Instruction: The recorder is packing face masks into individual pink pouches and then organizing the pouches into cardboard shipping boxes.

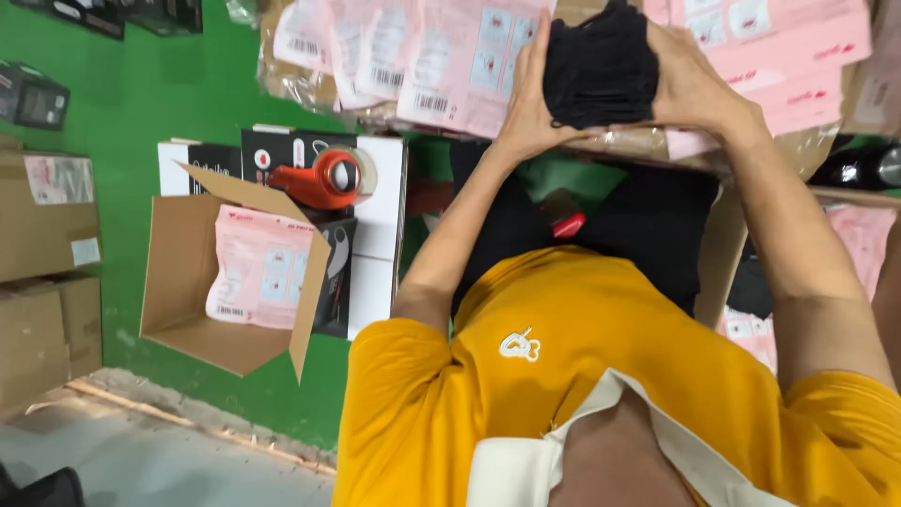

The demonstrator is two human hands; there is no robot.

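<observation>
Left hand (527, 99): pressed flat against left side of black cloth bundle (601, 61), fingers extended. Right hand (693, 83): wrapped over bundle's right side. Bundle squeezed between both hands, held above pink packets (441, 56) stacked on cardboard. Further left: orange tape dispenser (328, 178) set on black-and-white boxes (380, 235); open carton (183, 272) containing pink packet, on green floor (141, 113).

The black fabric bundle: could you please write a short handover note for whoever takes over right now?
Left hand and right hand: both pressed against the black fabric bundle, holding it over the heap of pink packets.
Done: one pink packet lies in the open cardboard box.
Left: bundle not in any packet; box open; orange tape dispenser rests nearby, untouched.
</observation>
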